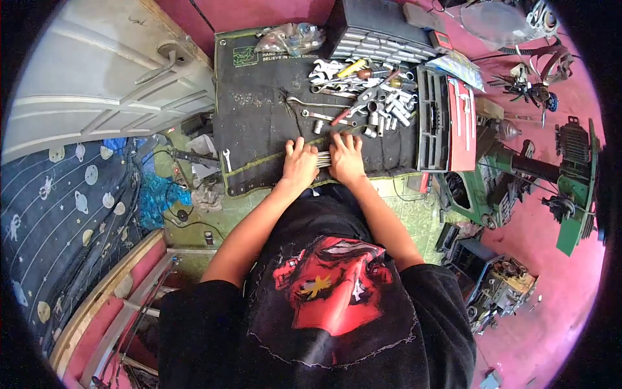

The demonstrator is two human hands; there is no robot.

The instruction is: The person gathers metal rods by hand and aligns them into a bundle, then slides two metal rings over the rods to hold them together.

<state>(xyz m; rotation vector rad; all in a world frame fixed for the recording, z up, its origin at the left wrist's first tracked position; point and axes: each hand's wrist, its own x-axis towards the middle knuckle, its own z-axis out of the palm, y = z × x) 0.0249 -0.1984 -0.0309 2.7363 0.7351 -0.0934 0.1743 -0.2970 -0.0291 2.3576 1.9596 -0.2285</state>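
A black tool mat (259, 110) lies spread on the floor in front of me. My left hand (300, 162) and my right hand (345, 157) rest side by side on its near edge. Between them both hands press on a row of metal wrenches (324, 157) tucked into the mat's pockets. Further up the mat lies a loose pile of wrenches and sockets (366, 97), and two single spanners (321, 110) lie apart from it. A small wrench (226, 159) sits at the mat's left edge.
A red and grey tool case (447, 120) lies open right of the mat, a grey socket tray (376, 32) behind it. Green machinery (518, 181) and engine parts (495, 285) stand at the right. A white door (97, 78) and patterned cloth (58, 214) are at the left.
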